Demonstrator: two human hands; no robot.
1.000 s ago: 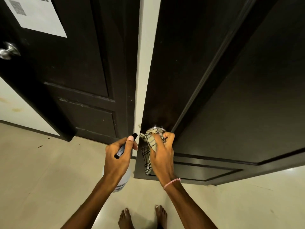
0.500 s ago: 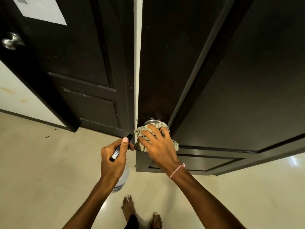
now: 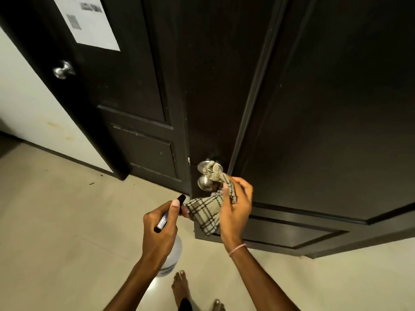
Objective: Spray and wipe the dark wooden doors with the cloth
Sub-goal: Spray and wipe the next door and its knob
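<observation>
A: Two doors are showing, and the cloth [image 3: 205, 213] is working the near one [image 3: 314, 108]. One twisted end is looping round the neck of the steel knob [image 3: 205, 184] at about six o'clock in the view, while the checked rest is hanging below it.

B: Right hand [image 3: 237, 207] is pinching that twisted end, fingers curled in. Left hand [image 3: 161, 223], at seven o'clock from the knob, is wrapping closed round the spray bottle [image 3: 171, 254], thumb lying along the black head.

A: Risk, as I'm reading it: the cloth is snagging behind the knob, so a hard tug could be swinging the door toward those bare feet [image 3: 182, 288].

B: Also, the nozzle is sitting right against the hanging cloth. A squeeze now is likely soaking fabric, not wood, or dripping onto the floor [image 3: 56, 221].

A: Compared with half a second back?

B: Back then the right palm was covering the knob with the cloth bunched under it. Now the knob is showing bare and the hand is sitting lower right.

A: The far door [image 3: 125, 86] with its paper notice [image 3: 89, 21] is filling more of the ten o'clock side too.
</observation>
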